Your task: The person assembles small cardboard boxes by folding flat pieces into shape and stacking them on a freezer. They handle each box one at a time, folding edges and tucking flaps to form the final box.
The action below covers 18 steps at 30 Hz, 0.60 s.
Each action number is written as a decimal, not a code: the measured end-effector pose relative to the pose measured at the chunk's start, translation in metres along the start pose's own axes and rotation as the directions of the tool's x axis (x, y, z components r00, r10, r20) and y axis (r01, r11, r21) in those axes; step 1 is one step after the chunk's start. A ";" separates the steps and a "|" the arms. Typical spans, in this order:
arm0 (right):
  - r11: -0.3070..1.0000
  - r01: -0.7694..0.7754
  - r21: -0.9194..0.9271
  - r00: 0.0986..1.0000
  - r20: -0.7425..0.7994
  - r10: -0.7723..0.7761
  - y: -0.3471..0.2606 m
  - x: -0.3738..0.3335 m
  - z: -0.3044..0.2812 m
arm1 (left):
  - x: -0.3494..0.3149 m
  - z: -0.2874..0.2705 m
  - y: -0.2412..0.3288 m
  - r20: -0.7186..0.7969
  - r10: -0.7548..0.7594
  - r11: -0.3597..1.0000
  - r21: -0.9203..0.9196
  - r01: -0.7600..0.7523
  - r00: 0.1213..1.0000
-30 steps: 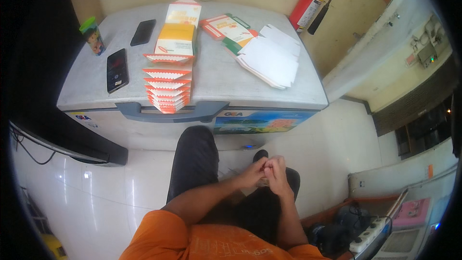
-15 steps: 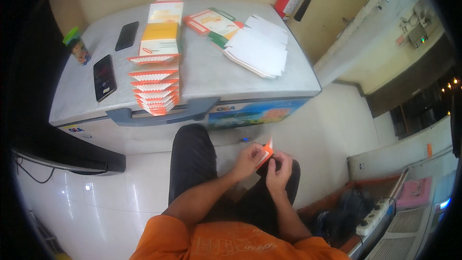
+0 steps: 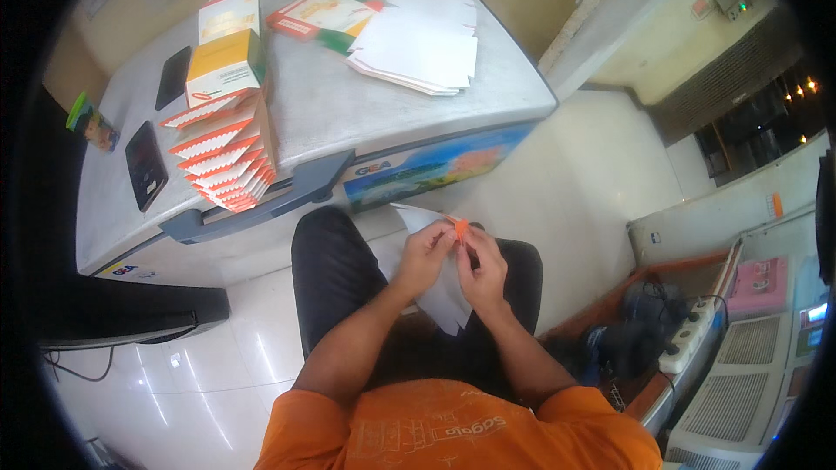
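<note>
A: Report from the left, please.

B: A green-rimmed printed cup (image 3: 91, 122) and two black flat phones, the nearer one (image 3: 146, 165) lit faintly, stand on the pale grey chest-freezer lid (image 3: 313, 109). Beside them is a row of folded orange-and-white scalloped paperboard pieces (image 3: 228, 148), nested one against the next, with a yellow-and-white paperboard box section (image 3: 224, 63) at its far end.

A: State of the work?

B: The row reads as folded stock. Further right lie an orange-and-green printed flat paperboard sheet (image 3: 318, 15) and a stack of white flat paperboard blanks (image 3: 418, 39), apparently unfolded; the count cannot be told. One piece is in hand; I judge it part-folded.

A: The hands?

B: Above the lap, the left hand (image 3: 424, 254) pinches the orange edge of a white-faced paperboard sheet (image 3: 442, 296) between thumb and fingertips. The right hand (image 3: 485, 271) pinches the same edge just beside it. The sheet's white face hangs below them, over the thighs.

A: Differences from half a second ago?

B: The hands have drawn closer together, and a broad white face now shows where mostly an orange strip showed. The view has swung; the row and the flat stack keep their arrangement on the lid.
</note>
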State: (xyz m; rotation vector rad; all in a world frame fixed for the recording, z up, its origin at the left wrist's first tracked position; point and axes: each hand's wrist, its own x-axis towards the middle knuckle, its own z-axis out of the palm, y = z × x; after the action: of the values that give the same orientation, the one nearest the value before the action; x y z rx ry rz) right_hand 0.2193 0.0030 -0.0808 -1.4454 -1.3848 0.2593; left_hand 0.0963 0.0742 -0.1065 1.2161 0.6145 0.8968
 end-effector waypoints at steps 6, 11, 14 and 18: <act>0.890 -0.255 0.378 0.964 0.026 0.265 0.001 0.008 -0.007 | 0.001 0.009 0.003 -0.062 0.125 0.989 -0.068 -0.130 0.990; 0.867 -0.268 0.421 0.960 0.044 0.275 -0.001 0.012 -0.014 | -0.002 0.008 0.002 -0.078 0.054 0.994 -0.095 -0.061 0.996; 0.893 -0.239 0.382 0.971 0.081 0.225 -0.001 0.013 -0.017 | -0.003 0.007 0.004 -0.078 0.075 0.991 -0.105 -0.083 0.994; 0.945 -0.169 0.280 0.985 0.078 0.153 0.002 0.015 -0.018 | -0.007 0.006 0.012 -0.106 -0.008 1.000 -0.001 0.008 0.994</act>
State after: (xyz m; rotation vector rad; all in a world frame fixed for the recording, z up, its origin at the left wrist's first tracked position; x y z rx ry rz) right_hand 0.2388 0.0069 -0.0675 -1.3171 -1.2160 0.5856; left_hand 0.0945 0.0668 -0.0940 1.1707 0.7034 0.9594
